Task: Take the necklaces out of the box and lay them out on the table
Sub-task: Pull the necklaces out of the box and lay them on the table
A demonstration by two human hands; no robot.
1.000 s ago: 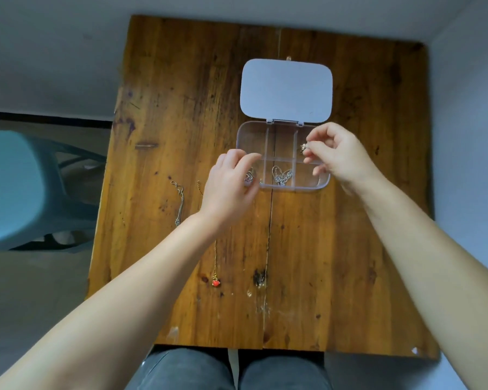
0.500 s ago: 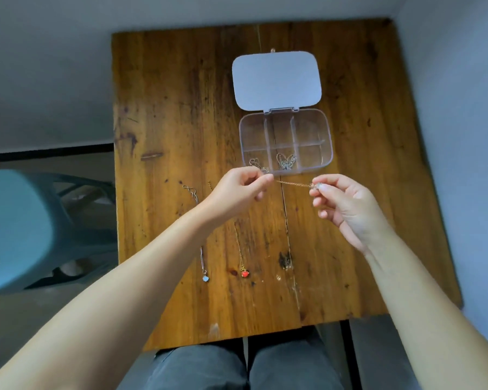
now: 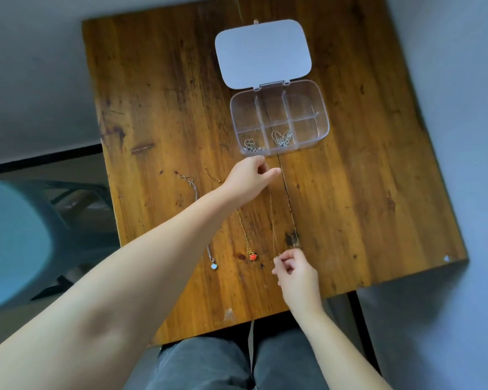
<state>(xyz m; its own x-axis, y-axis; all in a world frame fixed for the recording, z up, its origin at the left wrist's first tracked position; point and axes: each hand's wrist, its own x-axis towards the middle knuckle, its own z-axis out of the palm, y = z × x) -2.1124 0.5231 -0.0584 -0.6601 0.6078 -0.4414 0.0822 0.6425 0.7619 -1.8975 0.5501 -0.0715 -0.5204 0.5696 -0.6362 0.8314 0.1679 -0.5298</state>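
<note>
A clear compartment box (image 3: 321,114) stands open on the wooden table (image 3: 364,192), its lid (image 3: 262,52) flat behind it. Two silver necklaces lie coiled in its near compartments, one on the left (image 3: 252,146) and one in the middle (image 3: 282,137). My left hand (image 3: 248,181) pinches the far end of a thin gold necklace (image 3: 273,220). My right hand (image 3: 296,274) pinches its near end, so the chain runs straight toward me. To the left lie a silver necklace (image 3: 193,190) with a pale pendant and a gold necklace with a red pendant (image 3: 252,256).
A blue plastic stool (image 3: 14,240) stands left of the table. My knees in grey trousers (image 3: 209,361) are under the table's near edge. A wall runs along the right side.
The gold necklace came out of the box. My right hand drew its end back toward the near edge while my left hand stayed below the box, turning the chain from crosswise to lengthwise.
</note>
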